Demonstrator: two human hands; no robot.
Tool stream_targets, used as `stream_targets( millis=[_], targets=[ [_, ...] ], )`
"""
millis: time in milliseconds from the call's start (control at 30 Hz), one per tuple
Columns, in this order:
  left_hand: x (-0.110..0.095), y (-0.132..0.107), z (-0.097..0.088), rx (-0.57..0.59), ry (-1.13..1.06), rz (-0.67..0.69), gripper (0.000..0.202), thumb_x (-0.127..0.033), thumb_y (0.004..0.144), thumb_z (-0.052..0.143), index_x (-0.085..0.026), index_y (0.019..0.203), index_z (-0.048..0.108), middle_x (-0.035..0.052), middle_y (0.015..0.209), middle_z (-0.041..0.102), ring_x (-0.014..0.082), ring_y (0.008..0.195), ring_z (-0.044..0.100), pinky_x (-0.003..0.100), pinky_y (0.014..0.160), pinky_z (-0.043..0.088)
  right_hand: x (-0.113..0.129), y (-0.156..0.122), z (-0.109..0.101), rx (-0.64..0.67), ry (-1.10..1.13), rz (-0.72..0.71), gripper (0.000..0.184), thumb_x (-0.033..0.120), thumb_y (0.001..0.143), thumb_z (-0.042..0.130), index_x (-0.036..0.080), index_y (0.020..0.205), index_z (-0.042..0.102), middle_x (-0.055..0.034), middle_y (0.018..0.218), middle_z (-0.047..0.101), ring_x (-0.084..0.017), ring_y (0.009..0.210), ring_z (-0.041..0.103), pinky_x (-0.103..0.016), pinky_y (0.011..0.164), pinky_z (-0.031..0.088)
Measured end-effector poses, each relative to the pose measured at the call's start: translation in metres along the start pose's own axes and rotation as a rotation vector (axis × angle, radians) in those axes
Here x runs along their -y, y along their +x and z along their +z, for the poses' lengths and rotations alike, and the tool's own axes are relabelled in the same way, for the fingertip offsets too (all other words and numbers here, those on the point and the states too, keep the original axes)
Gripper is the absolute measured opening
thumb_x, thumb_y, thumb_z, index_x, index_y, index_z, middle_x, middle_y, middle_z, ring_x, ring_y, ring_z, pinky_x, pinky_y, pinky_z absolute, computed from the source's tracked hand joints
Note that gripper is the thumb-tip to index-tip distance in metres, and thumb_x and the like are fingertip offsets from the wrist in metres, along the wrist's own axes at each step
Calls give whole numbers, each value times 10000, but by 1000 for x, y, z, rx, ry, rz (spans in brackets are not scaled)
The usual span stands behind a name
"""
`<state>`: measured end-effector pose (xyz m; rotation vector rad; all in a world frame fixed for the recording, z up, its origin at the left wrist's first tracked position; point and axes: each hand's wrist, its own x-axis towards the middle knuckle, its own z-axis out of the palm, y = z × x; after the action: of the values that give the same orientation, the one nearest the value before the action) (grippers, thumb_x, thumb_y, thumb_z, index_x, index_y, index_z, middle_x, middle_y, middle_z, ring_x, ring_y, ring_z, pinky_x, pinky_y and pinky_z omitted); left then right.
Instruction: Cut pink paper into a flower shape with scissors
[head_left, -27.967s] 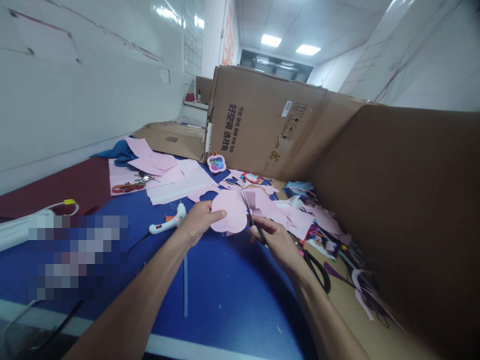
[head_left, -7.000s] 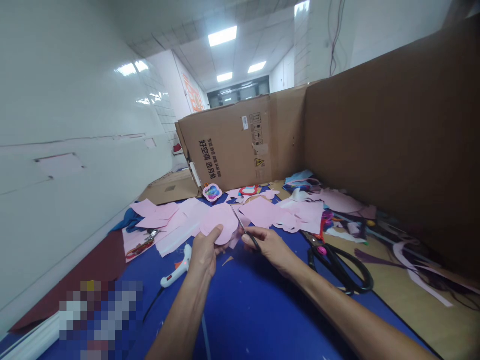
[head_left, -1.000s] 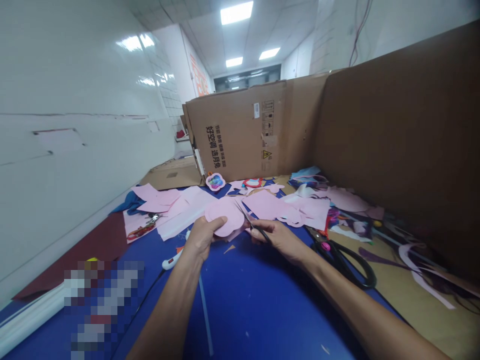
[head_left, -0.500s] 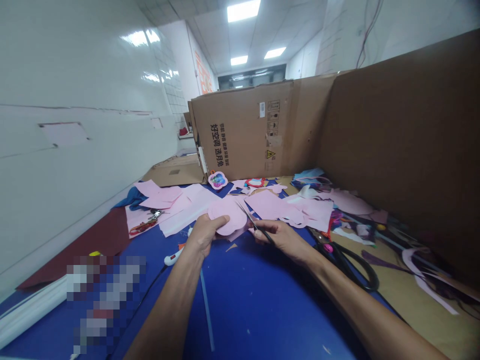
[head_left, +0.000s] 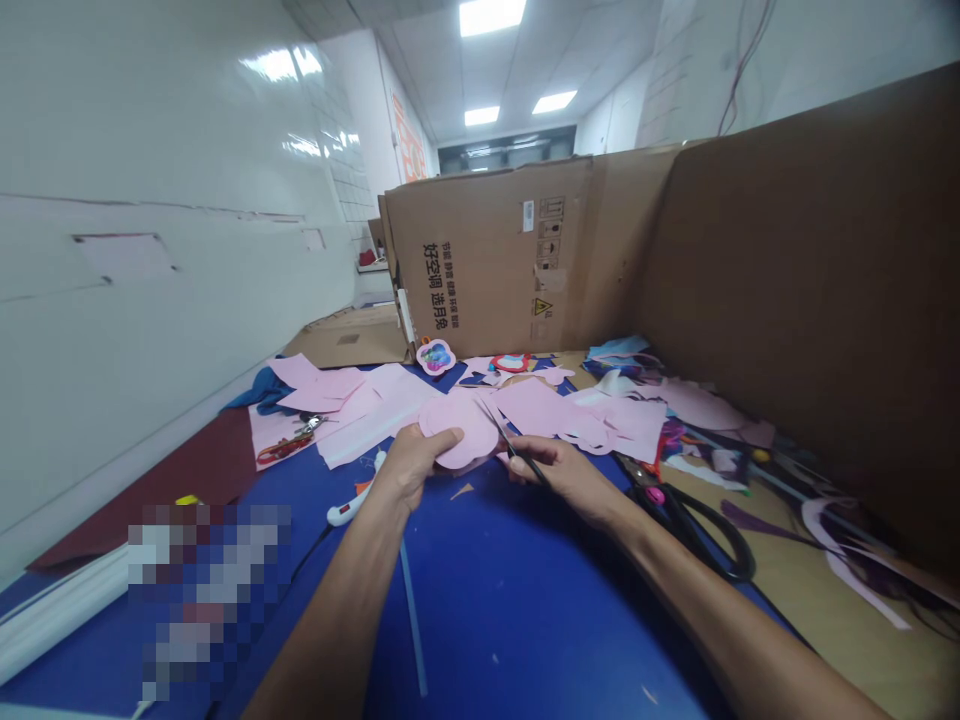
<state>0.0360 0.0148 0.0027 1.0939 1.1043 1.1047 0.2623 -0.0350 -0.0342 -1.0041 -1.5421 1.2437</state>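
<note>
My left hand (head_left: pixel 414 462) pinches a pink scalloped sheet (head_left: pixel 463 432), thumb on top and the other fingers underneath. It looks like paper or felt; I cannot tell which. In my right hand (head_left: pixel 551 466) is a pair of small scissors (head_left: pixel 501 426) with dark handles. Their blades point up and left, parted a little, at the right edge of the pink sheet. More pink sheets (head_left: pixel 534 408) lie just beyond. A small offcut (head_left: pixel 463 491) rests on the blue tabletop (head_left: pixel 495 570) below the hands.
Large black-handled scissors (head_left: pixel 697 525) lie at right near mixed scraps. A white glue gun (head_left: pixel 351 508) with a cord sits left of my left forearm. Cardboard (head_left: pixel 487 260) stands at the back and right. A flower-shaped piece (head_left: pixel 436 357) leans against it.
The pink sheet has turned slightly in my left hand, and the scissor blades sit at nearly the same place on its edge. The camera view has shifted a little.
</note>
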Motion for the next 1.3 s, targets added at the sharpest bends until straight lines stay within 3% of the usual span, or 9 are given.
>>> stream_targets(
  millis=[400,700,967,1300],
  targets=[
    [-2,-2,0,11,-23,2,370,-200,677,836,-110,1031,783,147,952,800,230,726,730,346,674,592,6,-1,0,24,-26,-19,428,571,888,724,193,1081,780,-2,838,615,-166,796,500,-291,751,378],
    [1,0,-2,22,-12,6,412,-217,675,838,-112,1068,776,151,961,805,240,727,736,355,671,603,12,-3,0,18,-68,25,494,578,874,722,193,1178,781,2,809,605,-167,763,482,-294,727,371],
    [0,0,-2,22,-3,-2,413,-217,680,834,-117,1077,777,156,994,807,240,737,740,353,668,606,12,-2,-1,34,-53,-1,392,559,874,723,198,1015,787,11,796,589,-161,747,459,-293,708,347],
    [0,0,-2,24,-14,-3,403,-207,675,832,-117,1065,783,151,982,810,238,736,740,343,661,601,7,-2,-4,44,-23,-6,337,512,890,729,198,1003,776,15,821,589,-155,760,458,-287,702,322]
  ],
)
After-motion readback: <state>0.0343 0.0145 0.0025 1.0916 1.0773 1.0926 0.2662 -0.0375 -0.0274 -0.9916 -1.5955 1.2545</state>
